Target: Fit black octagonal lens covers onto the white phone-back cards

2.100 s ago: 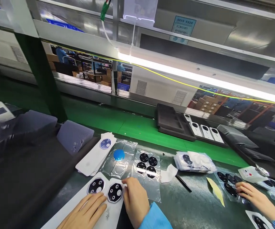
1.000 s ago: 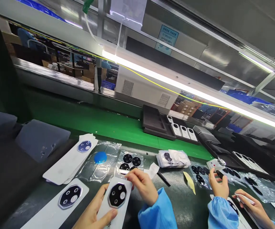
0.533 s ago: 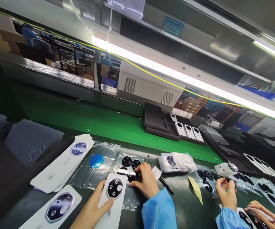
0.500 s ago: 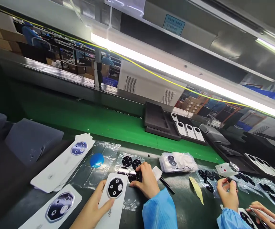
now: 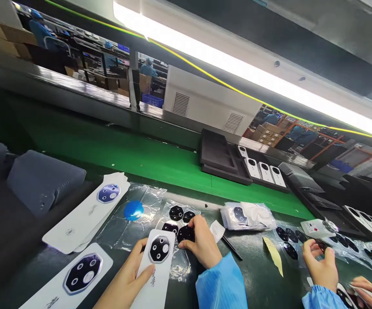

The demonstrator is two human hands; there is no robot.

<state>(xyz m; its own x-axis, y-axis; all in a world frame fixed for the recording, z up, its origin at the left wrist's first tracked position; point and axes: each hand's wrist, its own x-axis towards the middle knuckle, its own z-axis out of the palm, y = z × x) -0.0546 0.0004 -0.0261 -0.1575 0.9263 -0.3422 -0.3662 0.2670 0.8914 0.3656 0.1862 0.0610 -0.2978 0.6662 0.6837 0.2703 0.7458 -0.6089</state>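
Observation:
My left hand (image 5: 128,274) is closed around a white phone back cover (image 5: 152,283), its thumb lying on the face below a black octagonal camera area with several round holes. Just right of the cover, my right hand (image 5: 203,244) pinches a black camera lens plate (image 5: 185,234) between thumb and fingertips, over a clear plastic film (image 5: 180,267). More black lens plates (image 5: 176,213) sit on that film behind my fingers. To my left lie another white back cover (image 5: 52,292) and a stack of similar covers (image 5: 76,221).
A blue round sticker (image 5: 133,210) lies on clear film. Right of my hand are a black pen-like stick (image 5: 233,248), a bagged pile (image 5: 248,216) and yellow paper (image 5: 272,256). Black trays (image 5: 224,161) stand behind. A co-worker's hands (image 5: 321,266) are at the right, near a small bottle (image 5: 318,228).
The camera view has tilted downward. My right hand has drawn the lens plate up a little from the film, and it now shows tilted in my fingers. My left hand keeps its hold.

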